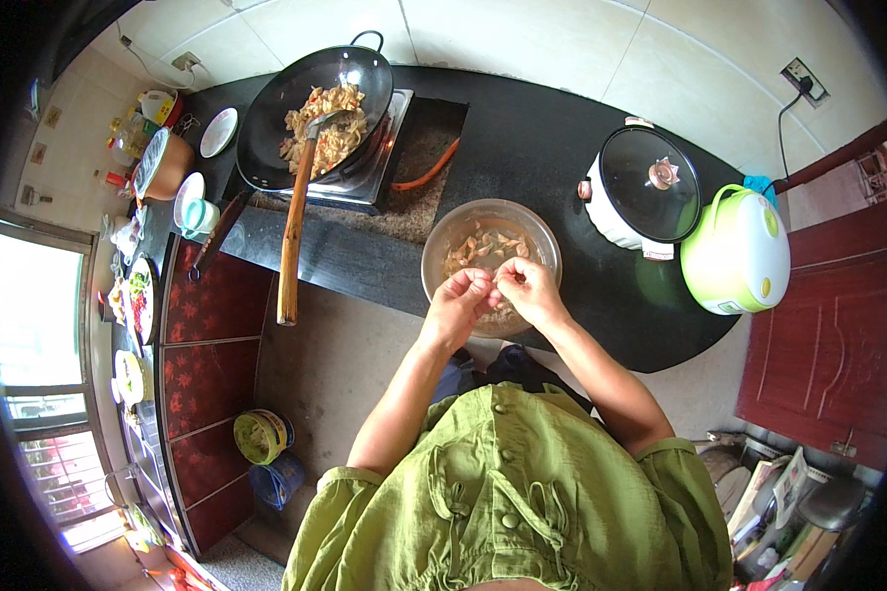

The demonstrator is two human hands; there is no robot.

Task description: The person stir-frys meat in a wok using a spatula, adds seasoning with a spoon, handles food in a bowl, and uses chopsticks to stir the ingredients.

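Note:
A round metal bowl [434, 229] stands near the front edge of the black counter. Inside it, several small pinkish-brown food pieces [480, 244] lie in what looks like liquid; their kind is hard to tell. Over the bowl's near half, my left hand [458, 303] and my right hand [531, 292] meet at the fingertips. Thumbs and forefingers of both hands pinch a small pale piece [493, 284], mostly hidden by the fingers. My hands cover part of the bowl's contents.
Left of the bowl, a black wok [266, 140] with cooked food [332, 111] sits on a gas stove [395, 133]. A wooden-handled spatula [296, 236] juts past the counter edge. To the right stand a lidded electric pot [613, 199] and a green-white rice cooker [732, 251]. Buckets [266, 443] stand on the floor.

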